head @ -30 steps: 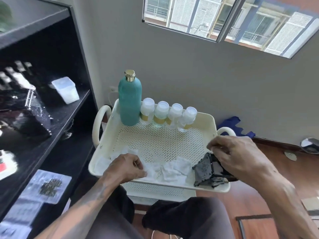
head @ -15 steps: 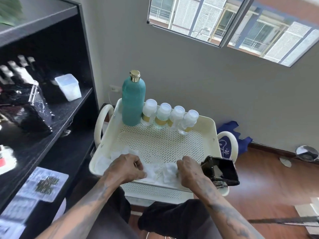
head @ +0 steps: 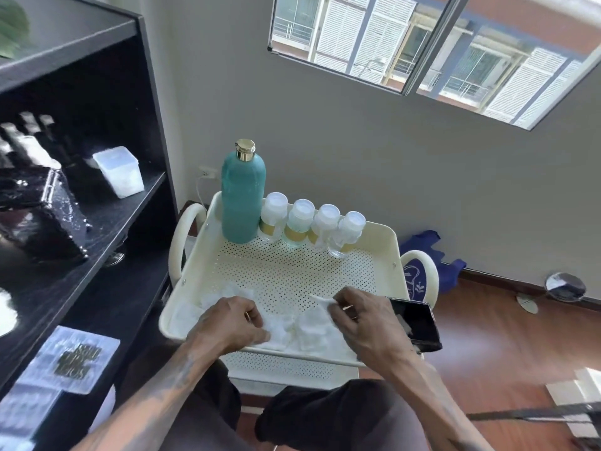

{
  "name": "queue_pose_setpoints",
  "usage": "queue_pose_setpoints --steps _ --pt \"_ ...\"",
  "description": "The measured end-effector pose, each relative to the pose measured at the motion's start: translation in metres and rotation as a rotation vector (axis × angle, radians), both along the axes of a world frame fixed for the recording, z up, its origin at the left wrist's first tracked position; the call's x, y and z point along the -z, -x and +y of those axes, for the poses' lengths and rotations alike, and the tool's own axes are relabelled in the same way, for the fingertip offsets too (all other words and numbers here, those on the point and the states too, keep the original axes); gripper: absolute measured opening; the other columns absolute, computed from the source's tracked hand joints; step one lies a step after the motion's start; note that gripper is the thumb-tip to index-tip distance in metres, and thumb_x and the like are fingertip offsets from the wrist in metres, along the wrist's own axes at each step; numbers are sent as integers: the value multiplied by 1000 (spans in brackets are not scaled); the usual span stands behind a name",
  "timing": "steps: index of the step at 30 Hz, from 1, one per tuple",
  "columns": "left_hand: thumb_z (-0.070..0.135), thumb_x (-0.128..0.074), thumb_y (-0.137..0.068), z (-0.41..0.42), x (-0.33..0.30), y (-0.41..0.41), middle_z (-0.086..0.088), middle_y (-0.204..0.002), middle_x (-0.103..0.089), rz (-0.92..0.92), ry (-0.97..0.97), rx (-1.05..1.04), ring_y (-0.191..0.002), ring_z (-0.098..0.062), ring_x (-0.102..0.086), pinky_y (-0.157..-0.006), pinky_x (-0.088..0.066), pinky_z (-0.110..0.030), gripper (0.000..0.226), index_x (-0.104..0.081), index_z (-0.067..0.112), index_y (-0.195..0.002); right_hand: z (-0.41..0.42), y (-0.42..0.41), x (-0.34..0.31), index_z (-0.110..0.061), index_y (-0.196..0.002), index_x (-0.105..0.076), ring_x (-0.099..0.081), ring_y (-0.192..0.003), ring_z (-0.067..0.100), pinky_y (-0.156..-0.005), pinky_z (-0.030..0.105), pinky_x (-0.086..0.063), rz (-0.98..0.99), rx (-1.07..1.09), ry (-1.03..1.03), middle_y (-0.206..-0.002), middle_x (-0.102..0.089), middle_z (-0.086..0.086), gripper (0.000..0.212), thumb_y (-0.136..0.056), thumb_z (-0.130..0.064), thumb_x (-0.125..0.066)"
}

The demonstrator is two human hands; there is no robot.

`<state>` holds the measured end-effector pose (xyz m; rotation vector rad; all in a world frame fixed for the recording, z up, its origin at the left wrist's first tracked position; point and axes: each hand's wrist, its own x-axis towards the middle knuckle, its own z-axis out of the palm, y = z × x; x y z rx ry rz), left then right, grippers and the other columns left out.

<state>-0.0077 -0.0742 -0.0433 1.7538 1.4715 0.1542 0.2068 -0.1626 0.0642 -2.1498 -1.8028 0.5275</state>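
Several white cotton pads [head: 309, 333] lie in a loose row on the perforated floor of the cream tray [head: 387, 255], close against its near rim. The long axis of the row runs left to right, parallel to that rim. The pads are square to rectangular, soft, slightly crumpled and flat on the floor. Some overlap their neighbours at the edges.

One raised pad [head: 320, 300] stands apart from the flat ones, at the right end of the row. The right hand [head: 367, 323] pinches it between thumb and forefinger. Its free end is lifted off the tray floor and points left and away from the person. Its long axis is tilted slightly against the row.

The left hand [head: 227, 323] rests on the pads at the left half of the row, fingers curled downward, fingertips touching the white material. Whether it actually clamps a pad cannot be told.

At the far rim, a tall teal bottle [head: 243, 196] with a gold cap stands upright. Four small capped bottles [head: 300, 222] stand in a line just beside it, to its right. A black case [head: 419, 320] sits at the near right corner of the tray, just behind the right hand. A black shelf unit [head: 130, 222] stands to the left of the tray.
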Motion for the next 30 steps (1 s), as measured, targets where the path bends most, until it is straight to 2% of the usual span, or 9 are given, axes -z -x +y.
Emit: queue_pose_setpoints --steps 4,8,11,18,23,25,27,29,30 --pt "51 -83 -58 2 4 -1 16 -81 -69 13 -4 9 -78 -3 -64 -71 -55 -28 29 -69 32 -75 -24 -27 -47 -27 -87 -74 -63 -74 -1 -63 7 -44 148 116 -226 -84 -65 -12 8 -88 -32 -68" --pt "55 -82 -53 3 6 -1 16 -78 -70 8 -13 -3 -75 -2 -64 -66 -53 -26 32 -71 32 -72 -40 -58 -66 -20 -93 -72 -57 -72 12 -66 25 -48 -147 208 -435 -82 -58 -4 7 -90 -24 -67" --pt "56 -82 -51 4 7 0 17 -77 -69 12 -17 -14 -74 -1 -64 -64 -51 -24 33 -71 32 -70 -41 -62 -54 -15 -92 -64 -55 -70 20 -64 37 -51 -302 200 -312 -84 -56 0 10 -92 -24 -62" --pt "57 -82 -50 2 4 2 16 -77 -69 11 -14 -5 -75 -1 -64 -65 -52 -24 33 -72 32 -70 -9 -65 -19 -21 -98 -72 -64 -93 29 -80 31 -53 -331 206 289 -101 -68 5 26 -88 -11 -51" --pt "50 -82 -57 -2 -7 0 15 -78 -71 6 7 2 -75 -1 -65 -65 -51 -23 28 -71 30 -73 8 -67 -21 -13 -85 -63 -52 -64 15 -52 18 -40 -360 31 593 -88 -66 5 22 -86 -6 -43" --pt "49 -82 -58 -2 -6 0 15 -77 -71 0 2 2 -74 -1 -65 -64 -50 -22 27 -71 30 -73 9 -68 -25 -12 -95 -67 -56 -70 16 -54 17 -42 -317 15 628 -89 -62 3 26 -86 -6 -43" --pt "49 -82 -59 -2 -5 0 15 -75 -71 2 -1 7 -72 0 -65 -61 -48 -20 26 -71 30 -73 3 -71 -30 -13 -109 -68 -62 -85 23 -67 23 -49 -296 -12 590 -99 -66 6 32 -89 -7 -44" --pt "47 -81 -61 -1 -3 0 17 -71 -70 -1 -11 14 -69 3 -64 -58 -46 -18 21 -73 31 -72 -9 -77 -37 -21 -109 -70 -67 -89 18 -73 20 -49 -222 -16 360 -99 -73 2 33 -91 -6 -46" --pt "46 -81 -63 -1 -3 0 19 -70 -69 0 -23 18 -68 4 -63 -58 -45 -17 18 -74 32 -72 -18 -81 -41 -28 -104 -71 -67 -87 7 -74 11 -49 -105 31 197 -97 -74 -6 36 -89 -4 -48"
